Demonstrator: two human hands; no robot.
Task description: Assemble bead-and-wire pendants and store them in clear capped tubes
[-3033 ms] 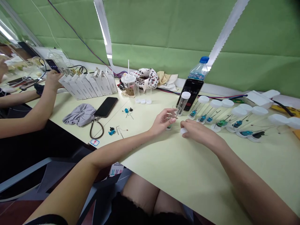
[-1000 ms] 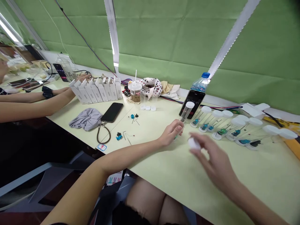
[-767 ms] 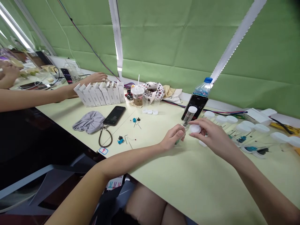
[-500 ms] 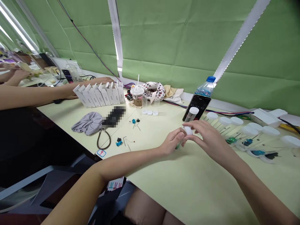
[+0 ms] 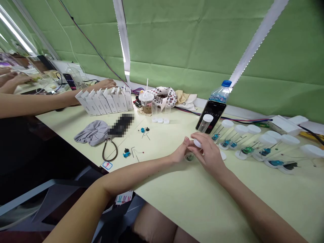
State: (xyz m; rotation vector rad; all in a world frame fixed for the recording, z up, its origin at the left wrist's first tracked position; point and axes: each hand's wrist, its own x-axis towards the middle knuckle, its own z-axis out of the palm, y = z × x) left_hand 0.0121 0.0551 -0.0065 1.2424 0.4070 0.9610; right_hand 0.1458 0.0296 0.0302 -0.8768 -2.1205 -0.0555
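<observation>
My left hand [image 5: 180,152] is closed around a clear plastic tube [image 5: 189,157], whose lower end shows just below the fingers with something dark inside. At the tube's top sits a white cap [image 5: 197,143], which the fingers of my right hand [image 5: 208,152] grip. My fingers hide most of the tube. Right behind my hands stands another capped clear tube [image 5: 204,124]. To the right are several capped tubes [image 5: 249,145] holding blue or green metal parts and thin rods.
Small blue parts [image 5: 126,154] and hex keys [image 5: 133,152] lie left of my hands. Farther back are loose white caps [image 5: 160,120], a drink cup [image 5: 146,103], white boxes [image 5: 106,101], a phone [image 5: 212,111] and a bottle [image 5: 222,91]. A co-worker's arm [image 5: 32,104] reaches in from the left.
My hands have shifted slightly left with the tube, and my right hand has turned and drawn in over the cap. The phone's timer has gone up by one second.
</observation>
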